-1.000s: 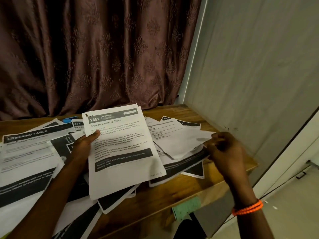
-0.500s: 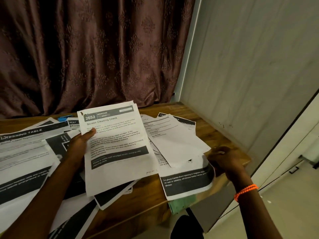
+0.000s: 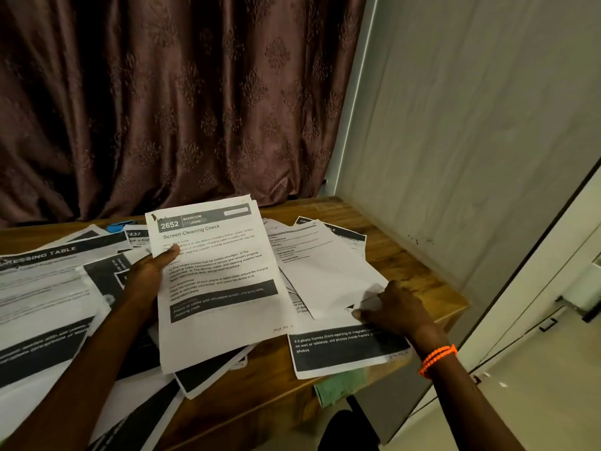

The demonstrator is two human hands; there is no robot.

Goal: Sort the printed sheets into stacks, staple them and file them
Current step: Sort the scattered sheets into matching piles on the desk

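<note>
The "Screen Cleaning Check" sheet [image 3: 214,281] is held up off the bench [image 3: 413,265] by the left hand [image 3: 146,278], thumb pressed on its left margin with the fingers hidden behind the paper; that grip is clamped on the sheet and is unchanged over the last second. The change is on the right. A second ago the right hand [image 3: 393,310] was raised, pinching the corner of a white sheet [image 3: 328,271] above the pile. It has since been brought down to the bench, and its curled fingertips are now set on the lower corner of that sheet, which lies flat across the loose papers near the right edge. Whether the corner is still pinched or only pressed cannot be told, since the fingertips are partly hidden under the knuckles.

Beneath that hand a page with a black band about photo frames [image 3: 344,349] has been uncovered and overhangs the bench's front edge. More printed sheets, one headed "DRESSING TABLE" [image 3: 42,255], are spread in disorder across the left of the bench.

It is judged that sorting is at an early stage: a candidate sheet appears to have been put back down, perhaps as not matching the held page. No tidy stacks are seen, no stapler is in view, and nothing has been filed. The overhanging page could slip off if the pile is disturbed.
</note>
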